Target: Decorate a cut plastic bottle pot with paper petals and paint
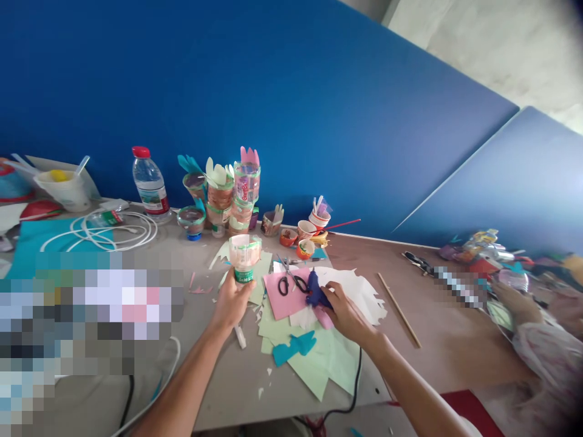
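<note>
My left hand (pixel 233 301) is closed around a small bottle-and-cup piece (pixel 245 252), with a pale cup part on top and a green-labelled part below. My right hand (pixel 342 308) grips a blue hot glue gun (pixel 313 286) by its handle, over sheets of craft paper. Black-handled scissors (pixel 284 286) lie left of the gun on pink paper (pixel 275 303). Light green sheets (pixel 314 367) and a cut turquoise piece (pixel 294 347) are spread in front. Torn white paper (pixel 364 297) lies beyond my right hand. A white stick-like piece (pixel 240 337) rests below my left hand.
Stacked cup pieces (pixel 219 197) with paper petals stand by the blue partition, beside a red-capped water bottle (pixel 150 185). Small paper cups (pixel 306 229) stand at the back. A wooden stick (pixel 399 311) lies on the right. A white cable (pixel 102 233) coils at left. Another person's hand (pixel 517 297) works at far right.
</note>
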`<state>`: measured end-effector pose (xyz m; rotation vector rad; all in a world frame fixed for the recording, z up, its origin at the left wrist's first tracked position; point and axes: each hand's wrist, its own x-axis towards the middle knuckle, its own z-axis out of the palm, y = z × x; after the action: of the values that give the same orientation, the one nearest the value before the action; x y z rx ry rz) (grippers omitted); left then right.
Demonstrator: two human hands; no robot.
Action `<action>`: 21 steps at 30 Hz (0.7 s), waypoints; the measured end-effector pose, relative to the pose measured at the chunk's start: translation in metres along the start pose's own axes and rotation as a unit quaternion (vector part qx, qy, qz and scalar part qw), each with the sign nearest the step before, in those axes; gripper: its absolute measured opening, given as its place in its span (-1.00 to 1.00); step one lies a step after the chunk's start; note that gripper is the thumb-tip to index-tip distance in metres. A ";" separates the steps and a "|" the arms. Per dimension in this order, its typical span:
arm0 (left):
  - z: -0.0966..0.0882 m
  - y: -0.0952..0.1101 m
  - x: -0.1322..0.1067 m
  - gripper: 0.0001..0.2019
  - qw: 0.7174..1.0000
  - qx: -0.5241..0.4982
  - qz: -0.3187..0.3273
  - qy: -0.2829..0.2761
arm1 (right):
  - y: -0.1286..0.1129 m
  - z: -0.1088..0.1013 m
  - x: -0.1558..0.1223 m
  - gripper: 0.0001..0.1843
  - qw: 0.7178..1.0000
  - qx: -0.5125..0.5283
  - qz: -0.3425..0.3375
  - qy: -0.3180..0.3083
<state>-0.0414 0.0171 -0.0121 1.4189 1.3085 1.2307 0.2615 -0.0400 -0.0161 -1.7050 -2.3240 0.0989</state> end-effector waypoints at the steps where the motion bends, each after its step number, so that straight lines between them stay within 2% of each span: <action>1: 0.000 0.000 0.000 -0.64 1.000 -0.004 -0.001 0.000 | 0.001 -0.001 -0.001 -0.59 1.000 0.002 0.004 -0.008; 5: 0.000 0.000 0.000 -0.65 1.000 -0.016 0.004 0.004 | 0.005 -0.005 -0.005 -0.56 0.999 -0.004 -0.001 -0.038; 7: 0.000 0.001 0.001 -0.63 1.000 -0.015 0.001 0.007 | 0.006 -0.009 -0.006 -0.54 0.999 -0.018 0.000 -0.034; 10: -0.003 0.004 0.002 -0.61 1.000 -0.003 -0.010 0.017 | -0.002 -0.016 -0.001 -0.57 0.999 0.005 0.020 0.043; 12: -0.005 0.004 0.004 -0.62 1.000 0.006 -0.012 0.026 | -0.017 -0.020 0.010 -0.61 0.991 0.065 0.032 0.109; 13: -0.005 0.003 0.005 -0.62 0.999 0.011 -0.012 0.035 | -0.027 -0.021 0.018 -0.63 0.988 0.100 0.033 0.117; 15: -0.007 0.001 0.007 -0.63 0.998 0.021 -0.016 0.058 | -0.052 -0.021 0.038 -0.66 0.984 0.144 0.037 0.102; 17: -0.008 -0.001 0.009 -0.64 0.996 0.028 -0.023 0.080 | -0.079 -0.019 0.061 -0.68 0.988 0.144 0.042 0.045; 19: -0.009 -0.001 0.009 -0.64 0.995 0.030 -0.029 0.092 | -0.103 -0.014 0.083 -0.70 0.993 0.088 0.067 -0.039; 21: -0.010 -0.001 0.009 -0.64 0.994 0.030 -0.031 0.098 | -0.122 -0.007 0.098 -0.71 0.992 0.035 0.097 -0.074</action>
<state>-0.0516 0.0257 -0.0097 1.3130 1.5233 1.3254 0.1220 0.0146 0.0321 -1.9450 -2.2177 0.3507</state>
